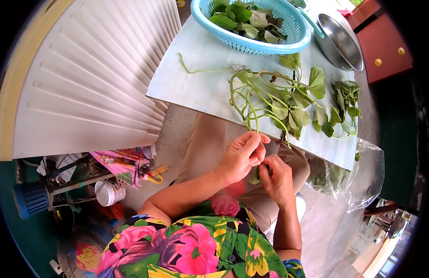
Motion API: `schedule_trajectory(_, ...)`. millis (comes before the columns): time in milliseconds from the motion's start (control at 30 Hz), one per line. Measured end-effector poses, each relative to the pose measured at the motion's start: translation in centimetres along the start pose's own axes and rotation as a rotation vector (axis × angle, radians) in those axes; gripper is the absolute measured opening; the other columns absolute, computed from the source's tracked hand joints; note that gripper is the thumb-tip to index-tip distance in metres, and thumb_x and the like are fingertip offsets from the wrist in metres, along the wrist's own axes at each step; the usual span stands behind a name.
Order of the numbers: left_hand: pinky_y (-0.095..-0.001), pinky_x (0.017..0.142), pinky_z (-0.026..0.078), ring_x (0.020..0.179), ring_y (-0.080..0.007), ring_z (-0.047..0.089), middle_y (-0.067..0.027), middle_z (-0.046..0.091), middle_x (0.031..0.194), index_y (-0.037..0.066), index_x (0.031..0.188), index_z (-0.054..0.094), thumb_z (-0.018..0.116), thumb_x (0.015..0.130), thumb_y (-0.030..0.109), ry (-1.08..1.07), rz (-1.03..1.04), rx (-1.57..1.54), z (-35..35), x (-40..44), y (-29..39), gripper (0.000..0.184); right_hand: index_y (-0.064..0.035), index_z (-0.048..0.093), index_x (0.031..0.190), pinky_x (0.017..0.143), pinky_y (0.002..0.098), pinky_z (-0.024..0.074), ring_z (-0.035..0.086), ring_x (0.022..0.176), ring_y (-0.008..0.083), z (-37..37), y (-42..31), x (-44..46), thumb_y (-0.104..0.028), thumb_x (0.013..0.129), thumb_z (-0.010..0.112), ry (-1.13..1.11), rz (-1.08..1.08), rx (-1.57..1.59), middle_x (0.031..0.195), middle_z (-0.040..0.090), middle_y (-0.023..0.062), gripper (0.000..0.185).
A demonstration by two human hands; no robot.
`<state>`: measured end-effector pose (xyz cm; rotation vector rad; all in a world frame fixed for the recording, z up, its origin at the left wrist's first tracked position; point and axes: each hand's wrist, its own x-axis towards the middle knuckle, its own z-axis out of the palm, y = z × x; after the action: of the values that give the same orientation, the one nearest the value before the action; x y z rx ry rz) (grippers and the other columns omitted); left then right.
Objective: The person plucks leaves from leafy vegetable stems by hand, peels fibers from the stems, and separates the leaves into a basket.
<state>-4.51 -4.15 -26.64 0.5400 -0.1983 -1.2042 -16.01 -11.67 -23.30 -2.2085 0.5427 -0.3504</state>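
My left hand (242, 156) is just off the table's near edge, thumb and fingers pinched on a thin green stem of the leafy vines. These vines (291, 104), with long pale stems and heart-shaped leaves, lie in a loose heap on the light blue table (196, 88). Close beside it, my right hand (277, 178) is closed with its fingers curled. A bit of green leaf (256, 177) shows next to the right fingers, but what they grip is mostly hidden. Beyond the heap stands a blue plastic basket (295, 44) holding picked leaves.
A metal bowl (339, 41) stands at the table's far right. Below the right edge hangs a clear plastic bag (365, 171) with greens inside. A white ribbed panel (98, 78) rises at left. On the floor are a folded pink umbrella (124, 162) and a white tub (108, 193).
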Motion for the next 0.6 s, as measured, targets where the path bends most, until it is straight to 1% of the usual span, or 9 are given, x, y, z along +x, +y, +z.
schedule_trajectory(233,-0.0191,0.048,0.03,0.047,-0.0039,0.032,-0.0014,0.05,0.061,0.004,0.094,0.052,0.04,0.092,0.026,-0.026,0.012,-0.018,-0.1,0.3,0.3,0.026,-0.0012,0.053,0.078,0.053,0.0314,0.0416,0.052,0.06,0.0268,0.2,0.1,0.6,0.002,0.069,0.056,0.025,-0.007,0.013,0.068,0.051,0.0107,0.01)
schedule_trajectory(333,-0.0194,0.049,0.031,0.049,-0.0054,0.035,-0.0018,0.05,0.063,0.004,0.094,0.053,0.04,0.092,0.026,-0.044,-0.008,-0.022,-0.4,0.5,0.6,0.026,-0.0011,0.054,0.079,0.054,0.0307,0.0417,0.052,0.06,0.0257,0.3,0.2,0.8,0.003,0.07,0.056,0.035,-0.001,0.013,0.068,0.052,0.0104,0.01)
schedule_trajectory(400,-0.02,0.054,0.037,0.056,-0.0071,0.045,-0.0034,0.054,0.069,0.003,0.092,0.055,0.039,0.092,0.026,-0.021,0.004,0.159,-0.3,0.5,0.8,0.028,-0.0013,0.055,0.08,0.055,0.0306,0.042,0.053,0.061,0.0254,-0.1,0.0,0.9,0.003,0.07,0.056,0.022,0.009,-0.003,0.069,0.053,0.0104,0.011)
schedule_trajectory(433,-0.02,0.054,0.037,0.056,-0.0071,0.045,-0.0034,0.054,0.069,0.003,0.092,0.055,0.039,0.092,0.026,-0.022,0.004,0.155,-0.5,0.6,0.9,0.028,-0.0015,0.055,0.081,0.056,0.0305,0.0422,0.053,0.062,0.025,-0.6,-0.1,1.0,0.003,0.07,0.056,0.014,0.019,-0.018,0.069,0.053,0.0104,0.012)
schedule_trajectory(500,-0.0177,0.06,0.038,0.064,-0.0041,0.047,0.0004,0.056,0.075,0.003,0.092,0.056,0.047,0.089,0.025,0.003,0.172,0.557,-1.0,0.4,1.3,0.024,-0.002,0.057,0.08,0.06,0.032,0.0429,0.053,0.067,0.0251,-2.9,-0.8,0.9,0.003,0.071,0.056,-0.008,-0.04,-0.067,0.073,0.057,0.0101,0.011)
schedule_trajectory(533,-0.0181,0.064,0.04,0.069,-0.0039,0.049,0.0018,0.056,0.078,0.002,0.091,0.057,0.052,0.086,0.023,0.057,0.092,0.585,-0.7,-0.3,2.8,0.022,-0.0023,0.057,0.08,0.059,0.0312,0.0422,0.052,0.067,0.0244,-4.3,-1.2,0.7,0.004,0.071,0.056,0.017,-0.043,-0.109,0.073,0.057,0.0094,0.011)
schedule_trajectory(567,-0.0183,0.064,0.041,0.069,-0.0037,0.049,0.0021,0.056,0.078,0.002,0.089,0.058,0.054,0.085,0.021,0.047,0.127,0.701,-1.0,-0.7,4.5,0.021,-0.0025,0.058,0.079,0.059,0.0304,0.0415,0.052,0.066,0.0236,-5.9,-1.6,0.6,0.005,0.07,0.056,0.041,-0.046,-0.151,0.074,0.058,0.0087,0.012)
schedule_trajectory(600,-0.0185,0.064,0.041,0.069,-0.0035,0.049,0.0024,0.056,0.078,0.001,0.088,0.059,0.056,0.084,0.02,0.039,0.162,0.816,-1.5,-0.7,6.1,0.019,-0.0026,0.058,0.079,0.057,0.028,0.0398,0.05,0.065,0.021,-7.4,-2.0,0.4,0.006,0.071,0.055,0.074,-0.016,-0.172,0.074,0.057,0.0077,0.012)
